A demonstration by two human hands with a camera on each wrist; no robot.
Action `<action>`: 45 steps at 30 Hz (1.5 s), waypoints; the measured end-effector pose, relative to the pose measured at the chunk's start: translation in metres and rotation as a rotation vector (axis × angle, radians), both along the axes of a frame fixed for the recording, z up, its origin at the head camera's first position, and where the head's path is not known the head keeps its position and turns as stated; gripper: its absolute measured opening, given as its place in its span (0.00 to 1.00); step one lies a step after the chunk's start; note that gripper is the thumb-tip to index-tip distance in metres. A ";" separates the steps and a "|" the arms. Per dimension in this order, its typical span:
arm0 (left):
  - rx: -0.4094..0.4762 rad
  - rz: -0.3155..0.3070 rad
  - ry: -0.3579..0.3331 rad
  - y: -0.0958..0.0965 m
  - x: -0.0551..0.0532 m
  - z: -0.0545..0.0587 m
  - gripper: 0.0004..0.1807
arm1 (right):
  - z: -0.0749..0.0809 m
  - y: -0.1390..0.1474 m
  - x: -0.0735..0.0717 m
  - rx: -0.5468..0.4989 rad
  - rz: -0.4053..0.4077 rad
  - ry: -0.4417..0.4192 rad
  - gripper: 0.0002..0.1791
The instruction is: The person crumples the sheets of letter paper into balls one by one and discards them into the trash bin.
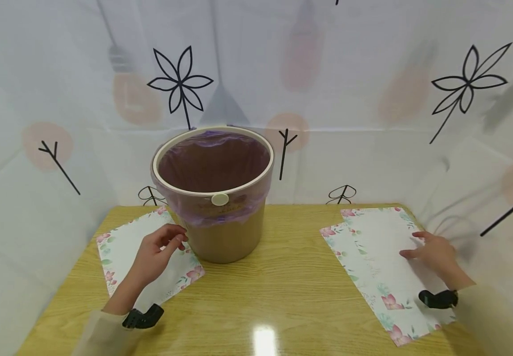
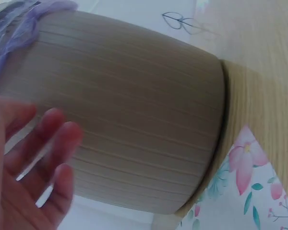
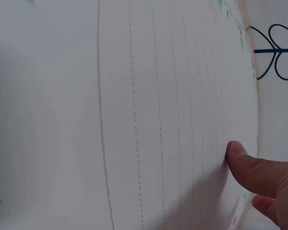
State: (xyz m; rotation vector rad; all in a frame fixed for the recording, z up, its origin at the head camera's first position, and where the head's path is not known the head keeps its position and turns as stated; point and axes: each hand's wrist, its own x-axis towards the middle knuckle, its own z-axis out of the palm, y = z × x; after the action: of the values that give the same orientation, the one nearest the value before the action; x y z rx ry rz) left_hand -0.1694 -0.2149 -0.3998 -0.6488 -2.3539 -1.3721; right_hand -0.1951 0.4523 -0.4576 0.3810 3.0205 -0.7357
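Note:
A brown trash bin [image 1: 221,240] with a cream rim stands upright at the back of the table. A translucent purple bag [image 1: 212,207] lines it and folds down over its outside. My left hand [image 1: 158,249] is beside the bin's left wall, fingers loosely bent with nothing in them, above a floral-bordered sheet of paper [image 1: 127,247]. At the right, my right hand [image 1: 436,254] is at the edge of a lined, floral-bordered sheet [image 1: 385,237], thumb and forefinger spread. In the right wrist view the thumb [image 3: 254,172] meets the paper's surface.
Under the right sheet lies another floral sheet [image 1: 387,324], offset to the left and front. Both rest on a wood-grain table [image 1: 278,287]. A white patterned cloth [image 1: 350,113] hangs behind the table and along its sides.

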 end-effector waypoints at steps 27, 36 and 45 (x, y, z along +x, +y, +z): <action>-0.273 -0.401 -0.269 0.049 -0.015 -0.047 0.12 | 0.003 -0.024 -0.012 -0.032 0.042 -0.008 0.60; -0.287 -0.420 -0.297 0.062 -0.015 -0.059 0.12 | -0.005 -0.033 -0.007 -0.183 0.040 0.096 0.49; -0.282 -0.458 -0.304 0.074 -0.017 -0.067 0.12 | -0.005 -0.049 0.001 -0.353 0.054 0.144 0.27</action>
State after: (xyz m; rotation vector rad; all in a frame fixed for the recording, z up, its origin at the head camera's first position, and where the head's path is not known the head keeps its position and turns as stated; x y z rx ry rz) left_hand -0.1863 -0.1412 -0.4668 -1.1958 -2.7937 -1.4047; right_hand -0.1944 0.4028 -0.4629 0.2439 2.9243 -1.3132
